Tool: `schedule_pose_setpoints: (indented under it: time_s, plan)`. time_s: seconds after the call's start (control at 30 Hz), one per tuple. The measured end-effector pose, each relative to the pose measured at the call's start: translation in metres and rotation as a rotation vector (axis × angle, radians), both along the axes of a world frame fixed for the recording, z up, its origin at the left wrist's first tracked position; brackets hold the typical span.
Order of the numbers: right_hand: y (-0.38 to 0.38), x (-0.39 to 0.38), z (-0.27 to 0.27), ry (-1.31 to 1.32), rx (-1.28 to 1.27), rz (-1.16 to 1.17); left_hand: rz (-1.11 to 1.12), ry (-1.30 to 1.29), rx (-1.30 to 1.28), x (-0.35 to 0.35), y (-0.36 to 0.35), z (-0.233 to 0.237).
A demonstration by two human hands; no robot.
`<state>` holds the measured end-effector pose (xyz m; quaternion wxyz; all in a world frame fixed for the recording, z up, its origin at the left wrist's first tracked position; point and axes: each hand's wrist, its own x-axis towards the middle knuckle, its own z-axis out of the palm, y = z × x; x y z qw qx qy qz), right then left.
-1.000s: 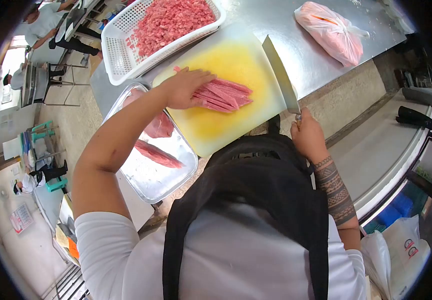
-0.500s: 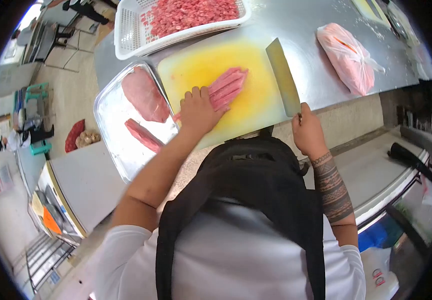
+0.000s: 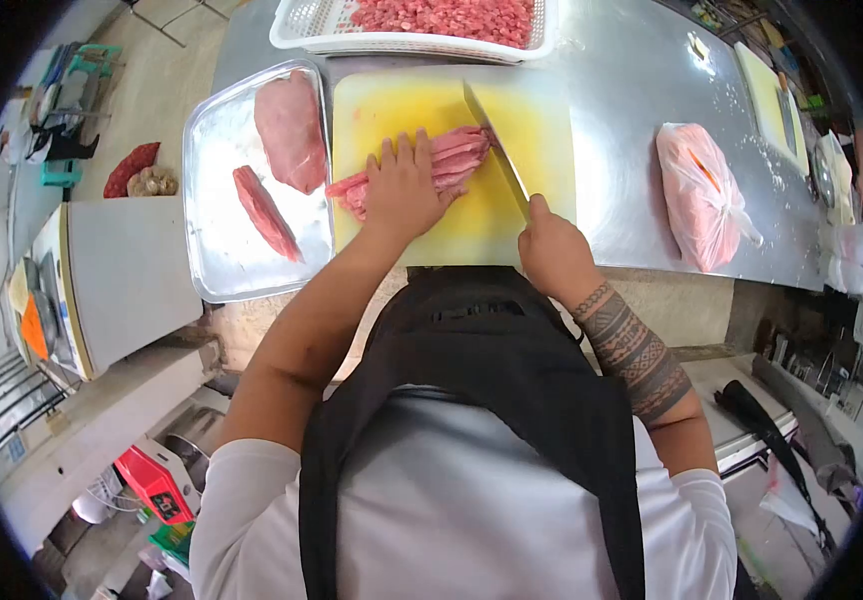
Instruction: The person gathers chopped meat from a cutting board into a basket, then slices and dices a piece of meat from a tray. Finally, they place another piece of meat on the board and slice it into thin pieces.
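My left hand (image 3: pixel 402 192) lies across a bundle of raw meat strips (image 3: pixel 462 152), gripping it between the fingers and the thumb. The strips rest lengthwise on a yellow-stained white cutting board (image 3: pixel 542 110). Closed around the handle of a broad-bladed knife (image 3: pixel 500 145), my right hand (image 3: pixel 559 252) is at the board's right side. The blade stands on edge and slants across the right end of the strips. Left of the board, a metal tray (image 3: pixel 214 245) holds a large slab of meat (image 3: pixel 290 130) and a narrower piece (image 3: pixel 267 215).
Behind the board is a white plastic basket (image 3: pixel 302 38) of diced meat (image 3: pixel 452 18). A knotted plastic bag (image 3: pixel 702 195) of pinkish contents lies to the right on the metal table (image 3: pixel 612 150). Another board (image 3: pixel 767 95) is at the far right.
The knife has moved left, from the board's right edge to the right end of the strips. My left hand still holds the strips. The camera view has shifted.
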<state>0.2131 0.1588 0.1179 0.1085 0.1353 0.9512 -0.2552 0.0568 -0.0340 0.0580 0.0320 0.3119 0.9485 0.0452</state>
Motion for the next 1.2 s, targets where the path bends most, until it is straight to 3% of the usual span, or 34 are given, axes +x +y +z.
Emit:
schedule_pose_setpoints:
  time_s: [0.03, 0.23, 0.33, 0.43, 0.53, 0.63, 0.73, 0.97, 1.07, 1.2]
  plan:
    - [0.006, -0.002, 0.003, -0.008, -0.022, -0.007, 0.016, -0.078, -0.012, -0.004, 0.001, 0.003]
    - [0.021, 0.005, -0.006, -0.005, -0.088, -0.085, 0.015, 0.014, -0.174, -0.003, 0.011, 0.015]
    - [0.024, 0.009, -0.009, -0.011, -0.115, -0.081, -0.189, 0.240, 0.090, -0.003, 0.021, 0.004]
    - [0.016, 0.010, 0.009, -0.034, -0.123, -0.073, -0.150, -0.020, -0.012, -0.006, 0.034, 0.001]
    - [0.018, 0.012, 0.010, -0.021, -0.078, -0.020, -0.180, -0.084, 0.049, -0.007, 0.032, 0.014]
    - [0.019, 0.008, 0.012, -0.027, -0.041, -0.004, -0.203, 0.113, 0.128, -0.015, 0.037, 0.010]
    - [0.017, 0.007, 0.017, -0.037, -0.012, -0.003, -0.091, -0.060, 0.187, -0.030, 0.057, 0.006]
    - [0.010, 0.025, 0.066, -0.140, 0.050, 0.038, -0.149, -0.030, 0.111, -0.029, 0.063, 0.005]
    - [0.005, -0.003, 0.040, -0.063, -0.071, 0.041, -0.157, -0.016, 0.145, -0.029, 0.062, 0.001]
    - [0.006, -0.051, 0.014, -0.013, 0.004, 0.052, -0.148, -0.026, 0.149, -0.033, 0.062, 0.004]
